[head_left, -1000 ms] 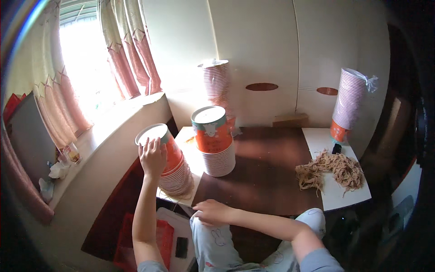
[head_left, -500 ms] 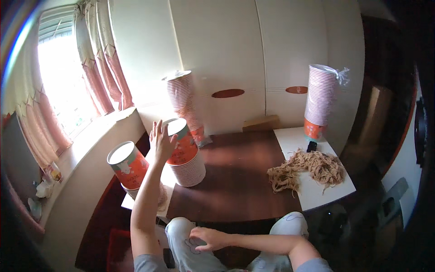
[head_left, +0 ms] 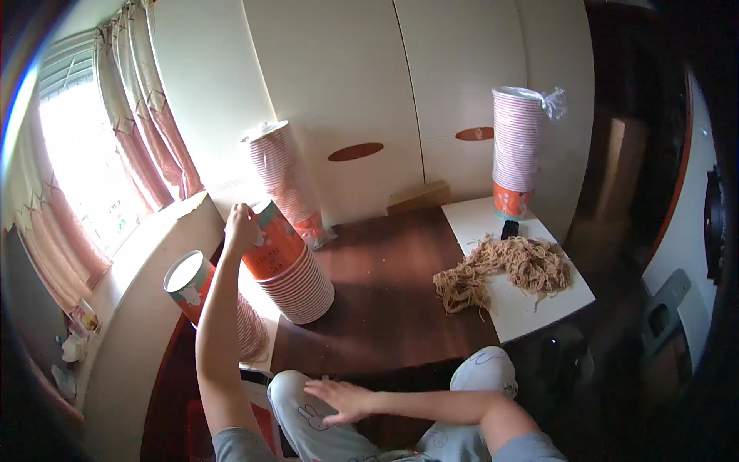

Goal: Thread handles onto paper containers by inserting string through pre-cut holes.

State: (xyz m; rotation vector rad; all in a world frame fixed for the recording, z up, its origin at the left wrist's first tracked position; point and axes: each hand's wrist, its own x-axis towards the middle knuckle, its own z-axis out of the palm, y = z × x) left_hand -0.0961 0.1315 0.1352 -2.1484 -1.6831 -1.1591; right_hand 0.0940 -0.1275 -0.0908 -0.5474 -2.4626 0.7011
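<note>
My left hand [head_left: 242, 229] is at the top of a tall nested stack of paper tubs [head_left: 275, 248]. Its fingers are curled over the rim of the uppermost tub, which is orange with a dark green band; the fingertips are partly hidden. Below that tub, several white rims show stacked together. Left of my forearm, a second tub stack [head_left: 186, 279] with a white top is partly covered by the arm. My right hand [head_left: 340, 400] hovers at or rests on my left knee, fingers stretched out and holding nothing; whether it touches the trousers, I cannot tell.
Plastic-wrapped tub stacks stand at the back left [head_left: 279, 173] and back right [head_left: 517, 146]. Tangled brown strands [head_left: 531, 266] lie on the white right end of the brown table [head_left: 385, 285], beside a small black object [head_left: 509, 229]. A cardboard piece [head_left: 418, 198] is by the wall.
My left hand has gone from spread fingers beside the stack to curled fingers at its top rim. The fingers of my right hand have straightened. The whole view has shifted and tilted.
</note>
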